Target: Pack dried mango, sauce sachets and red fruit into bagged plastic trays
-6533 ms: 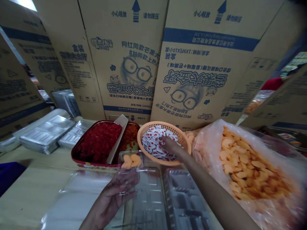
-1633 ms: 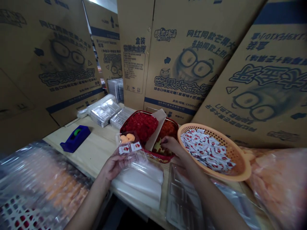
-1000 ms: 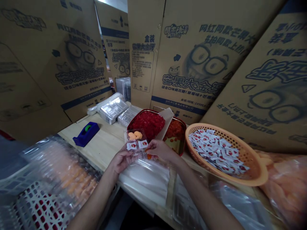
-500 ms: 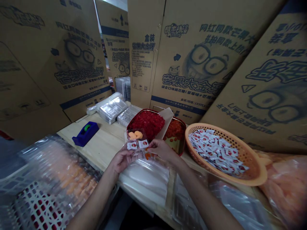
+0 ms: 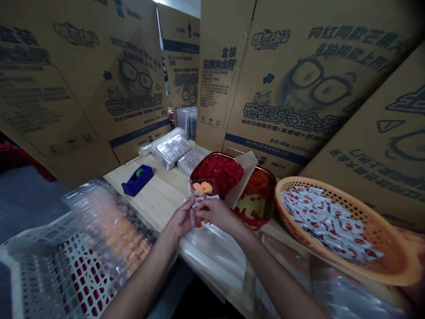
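- Tray [image 5: 190, 191]: clear plastic, held over the tabletop [image 5: 159, 195] towards its near edge, just in front of the tin [image 5: 272, 201]. Contents: orange sweets [image 5: 203, 188] at the far end, sachets [image 5: 199, 200] across the middle, a red-orange bit [image 5: 198, 223] at the near end.
- Handling, as judged: light, thin-walled, likely to flex if squeezed, slick on the outside; a loose grip would let it tip. Best hold: the side rim or from beneath, clear of the compartments. Sweets probably soft and easily dented; sachets flat and light.
- Left hand [image 5: 181, 220]: at the tray's near left side, fingers clamped on it, thumb uppermost, forearm rising from the lower left.
- Right hand [image 5: 216, 214]: arched palm-down over the tray's near end, fingers bunched and pointing left; whether they pinch anything is hidden. Forearm comes from the lower right.
- Colander [image 5: 396, 261]: heaped with sachets, right of the tin.
- Dispenser [image 5: 137, 180]: blue, by the tabletop's left edge.
- Stack [image 5: 171, 150]: clear trays, towards the far left corner.
- Crate [image 5: 15, 261]: white, off the tabletop's near left edge.
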`<state>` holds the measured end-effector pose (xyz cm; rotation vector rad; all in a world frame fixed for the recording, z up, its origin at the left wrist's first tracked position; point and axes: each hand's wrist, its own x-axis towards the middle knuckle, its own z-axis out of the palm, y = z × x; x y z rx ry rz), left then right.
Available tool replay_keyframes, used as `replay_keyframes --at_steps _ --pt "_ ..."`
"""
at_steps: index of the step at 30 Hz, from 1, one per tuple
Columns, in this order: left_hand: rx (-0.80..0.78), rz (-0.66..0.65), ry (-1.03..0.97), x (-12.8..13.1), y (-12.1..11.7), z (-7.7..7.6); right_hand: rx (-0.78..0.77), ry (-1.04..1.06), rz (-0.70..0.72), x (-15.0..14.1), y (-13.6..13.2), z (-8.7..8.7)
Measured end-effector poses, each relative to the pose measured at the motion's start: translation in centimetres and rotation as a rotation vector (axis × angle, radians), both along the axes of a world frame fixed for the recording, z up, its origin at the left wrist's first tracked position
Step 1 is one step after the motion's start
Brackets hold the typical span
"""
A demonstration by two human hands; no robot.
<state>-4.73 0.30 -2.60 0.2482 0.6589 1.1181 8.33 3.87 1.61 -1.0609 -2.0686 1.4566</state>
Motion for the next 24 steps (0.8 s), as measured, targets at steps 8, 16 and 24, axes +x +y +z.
replay_keyframes --at_steps 8,16,24 --pt "0.005 0.046 -0.015 0.1 0.1 0.0 -0.063 0.094 -0.082 -0.2 -0.2 0.7" --pt "0.058 0.105 -0.028 -1.3 -0.4 0.7 0.393 -0.373 -0.354 4.6 5.6 0.3" --pt "0.010 0.239 0.010 -3.5 -0.6 1.8 0.436 -0.654 -0.169 3.3 8.2 -1.6"
